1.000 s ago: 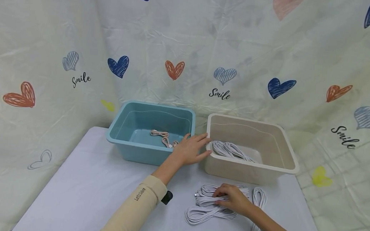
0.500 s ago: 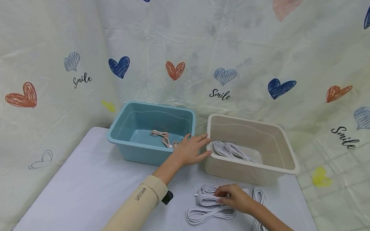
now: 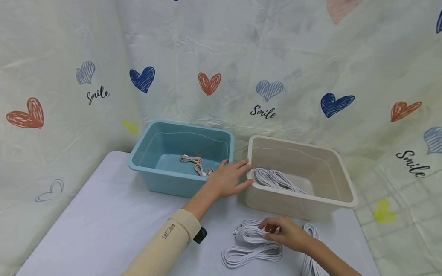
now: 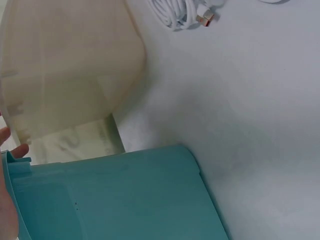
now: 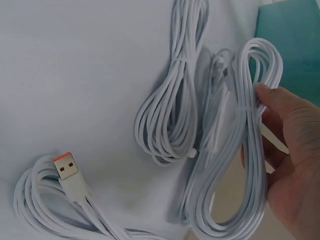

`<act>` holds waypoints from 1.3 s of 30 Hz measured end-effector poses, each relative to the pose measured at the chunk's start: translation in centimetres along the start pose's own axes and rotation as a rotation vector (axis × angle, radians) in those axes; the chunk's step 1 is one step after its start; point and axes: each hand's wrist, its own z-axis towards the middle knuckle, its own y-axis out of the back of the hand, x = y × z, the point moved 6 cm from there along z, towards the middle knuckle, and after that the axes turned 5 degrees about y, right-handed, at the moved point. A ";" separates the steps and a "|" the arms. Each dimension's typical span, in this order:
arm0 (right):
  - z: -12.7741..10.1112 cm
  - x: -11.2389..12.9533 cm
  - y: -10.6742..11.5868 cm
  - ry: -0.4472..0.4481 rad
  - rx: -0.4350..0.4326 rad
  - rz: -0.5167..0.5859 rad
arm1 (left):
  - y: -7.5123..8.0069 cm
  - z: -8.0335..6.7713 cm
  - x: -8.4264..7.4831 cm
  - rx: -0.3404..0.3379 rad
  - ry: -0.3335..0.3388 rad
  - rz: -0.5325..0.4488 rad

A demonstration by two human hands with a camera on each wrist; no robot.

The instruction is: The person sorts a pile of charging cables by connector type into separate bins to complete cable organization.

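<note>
My right hand (image 3: 276, 231) pinches a white cable coil (image 3: 250, 233) just above the table, in front of the beige bin (image 3: 301, 196). In the right wrist view its fingers (image 5: 287, 150) curl round that coil (image 5: 250, 150). A second white coil (image 3: 251, 254) lies just in front, and a third coil (image 3: 310, 264) with a USB plug (image 5: 67, 172) lies to the right. My left hand (image 3: 237, 175) rests with straight fingers on the beige bin's left rim, beside the blue bin (image 3: 157, 170).
The blue bin holds a pinkish cable (image 3: 196, 164), and the beige bin holds white cable coils (image 3: 276, 179). Both bins stand side by side at the back of the white table (image 3: 104, 215). A heart-printed curtain (image 3: 268, 73) closes off the back and sides.
My right hand has drawn one white coil up and slightly toward the beige bin, away from the coil beneath it. My left hand has stayed on the bin rim.
</note>
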 end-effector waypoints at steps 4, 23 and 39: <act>-0.1 0.3 0.6 0.006 -0.001 0.018 | 0.0 0.0 0.1 0.004 -0.001 -0.005; -0.2 1.9 4.0 0.084 -0.079 -0.051 | 0.2 0.0 0.0 0.020 0.007 -0.013; -0.4 2.0 5.7 0.058 -0.099 -0.076 | 0.3 0.0 0.3 0.024 0.001 -0.049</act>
